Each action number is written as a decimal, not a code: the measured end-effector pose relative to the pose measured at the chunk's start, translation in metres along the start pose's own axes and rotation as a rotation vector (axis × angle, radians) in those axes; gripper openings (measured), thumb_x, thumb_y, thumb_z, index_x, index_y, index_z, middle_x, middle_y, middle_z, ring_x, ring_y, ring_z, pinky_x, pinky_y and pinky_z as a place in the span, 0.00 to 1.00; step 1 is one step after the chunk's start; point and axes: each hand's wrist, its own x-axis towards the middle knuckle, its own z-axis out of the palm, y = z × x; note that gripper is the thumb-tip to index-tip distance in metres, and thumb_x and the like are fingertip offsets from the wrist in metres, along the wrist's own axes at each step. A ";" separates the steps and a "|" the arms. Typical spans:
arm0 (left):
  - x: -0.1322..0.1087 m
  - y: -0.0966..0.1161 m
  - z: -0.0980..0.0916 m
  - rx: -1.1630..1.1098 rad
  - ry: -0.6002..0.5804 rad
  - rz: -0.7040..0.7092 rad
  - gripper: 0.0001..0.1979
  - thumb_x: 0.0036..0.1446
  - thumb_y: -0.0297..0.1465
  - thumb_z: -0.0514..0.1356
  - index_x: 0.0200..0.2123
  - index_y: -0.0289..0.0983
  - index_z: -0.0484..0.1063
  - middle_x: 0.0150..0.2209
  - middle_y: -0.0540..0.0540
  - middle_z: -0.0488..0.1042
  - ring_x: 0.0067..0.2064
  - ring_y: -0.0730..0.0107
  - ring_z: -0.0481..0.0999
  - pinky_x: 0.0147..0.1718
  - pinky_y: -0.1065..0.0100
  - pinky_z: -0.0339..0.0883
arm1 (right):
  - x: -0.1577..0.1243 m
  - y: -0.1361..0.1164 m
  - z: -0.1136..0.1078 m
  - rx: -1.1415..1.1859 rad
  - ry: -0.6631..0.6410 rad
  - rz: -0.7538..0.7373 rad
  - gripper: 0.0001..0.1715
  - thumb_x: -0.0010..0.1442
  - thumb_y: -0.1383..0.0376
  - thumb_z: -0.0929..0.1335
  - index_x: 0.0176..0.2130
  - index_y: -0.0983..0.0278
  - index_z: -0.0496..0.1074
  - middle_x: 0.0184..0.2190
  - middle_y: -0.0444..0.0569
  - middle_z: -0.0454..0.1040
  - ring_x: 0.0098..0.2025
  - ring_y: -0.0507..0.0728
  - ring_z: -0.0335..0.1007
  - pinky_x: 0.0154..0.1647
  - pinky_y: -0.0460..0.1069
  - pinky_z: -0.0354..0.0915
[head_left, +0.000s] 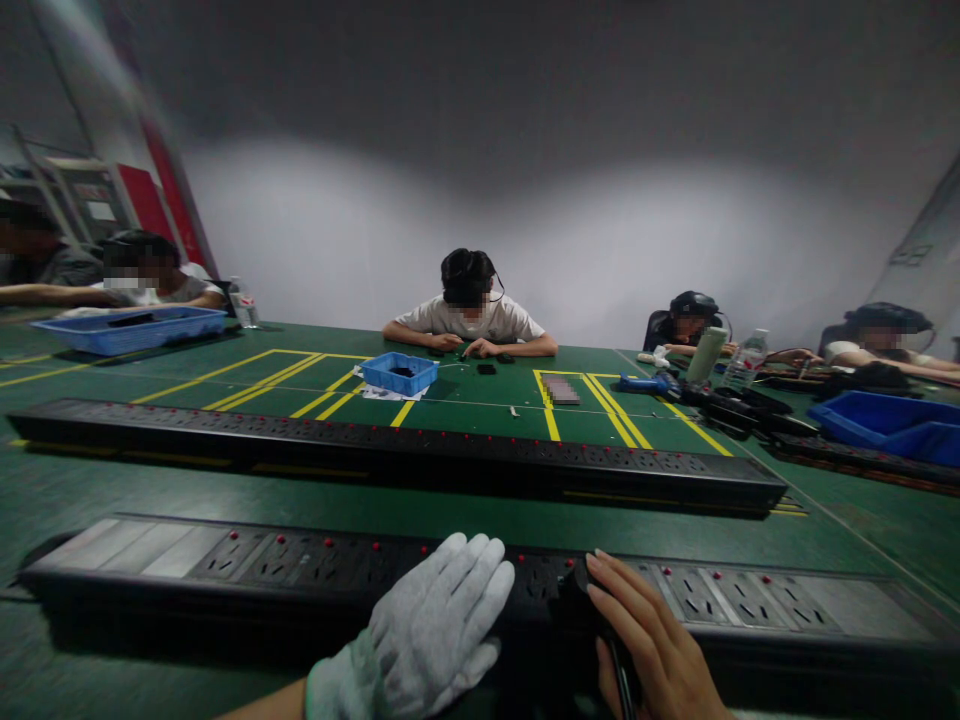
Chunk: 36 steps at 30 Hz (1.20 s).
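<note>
On my feed, the bare right hand has its fingers curled around a black plug, thumb tucked below and fingertips over its top. I cannot tell whether the plug is seated in a socket; the fingers and the dark plastic hide the joint. Its smooth, rounded cord drops under the palm toward me. Just beside it, I see the left hand in a pale grey knit glove with a green-edged cuff; its fingers lie straight and together, palm down over the near strip, gripping nothing that I can see.

That strip runs long and straight under both hands: black body, slotted socket faces, small round red buttons, and plain flat metallic-looking panels toward each end. Beyond it, well apart from the fingers, lies the far strip, dark and boxy, with its own row of red dots. Both sit on a smooth green table marked with yellow lines. Past them I have a blue plastic bin and a co-worker leaning on folded forearms.
</note>
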 end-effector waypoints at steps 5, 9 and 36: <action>-0.001 0.000 0.000 0.000 -0.011 0.006 0.21 0.68 0.31 0.49 0.59 0.28 0.68 0.59 0.36 0.69 0.60 0.54 0.68 0.62 0.53 0.56 | 0.001 -0.002 -0.001 -0.011 0.006 0.007 0.34 0.57 0.81 0.59 0.62 0.70 0.61 0.61 0.58 0.65 0.67 0.62 0.57 0.62 0.57 0.66; -0.002 0.000 0.001 0.009 -0.003 -0.001 0.22 0.68 0.32 0.49 0.59 0.28 0.68 0.60 0.36 0.68 0.60 0.54 0.69 0.62 0.54 0.56 | 0.000 -0.002 -0.002 -0.018 0.004 0.008 0.35 0.57 0.80 0.59 0.62 0.70 0.61 0.61 0.58 0.66 0.66 0.63 0.58 0.61 0.58 0.67; -0.006 0.002 0.005 0.005 -0.042 -0.005 0.23 0.68 0.32 0.49 0.61 0.29 0.65 0.63 0.36 0.65 0.63 0.54 0.66 0.64 0.53 0.54 | 0.002 -0.002 -0.002 -0.018 0.004 0.012 0.34 0.56 0.80 0.59 0.62 0.70 0.61 0.61 0.58 0.66 0.66 0.63 0.58 0.61 0.57 0.66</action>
